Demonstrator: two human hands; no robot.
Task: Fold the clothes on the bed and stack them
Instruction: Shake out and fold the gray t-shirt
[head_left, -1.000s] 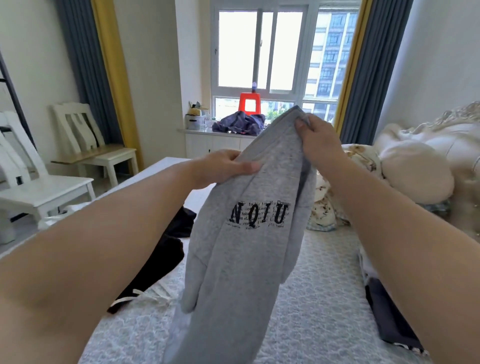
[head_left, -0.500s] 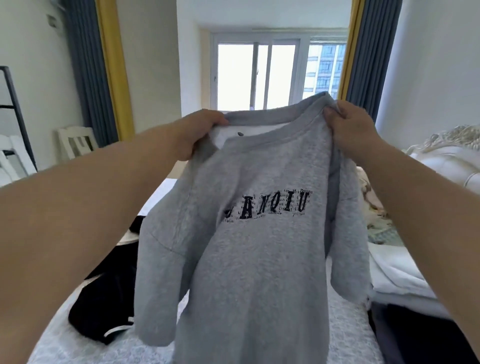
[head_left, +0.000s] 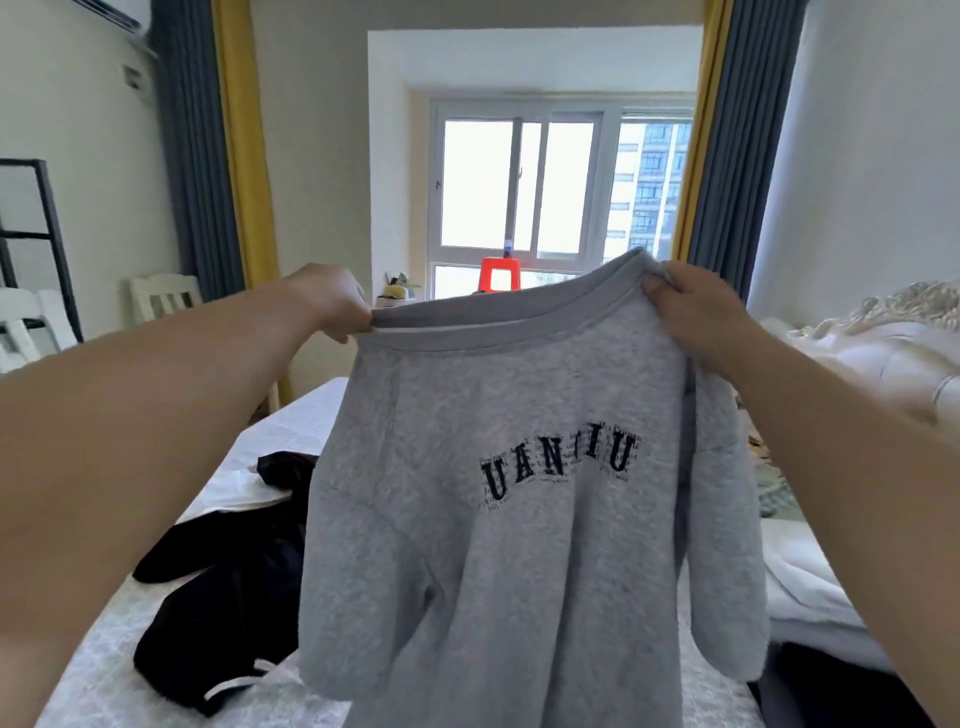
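Both hands, left hand (head_left: 332, 301) and right hand (head_left: 691, 312), grip the gray sweatshirt (head_left: 519, 519) unfolded above the bed (head_left: 104, 675); beside it a black garment (head_left: 223, 597) waits, no stack visible.

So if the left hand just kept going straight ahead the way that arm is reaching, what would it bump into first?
Probably nothing close. The left hand, pinching the grey sweatshirt at the collar, points over the bed toward the window ledge, where small items sit. Depth is hard to judge.
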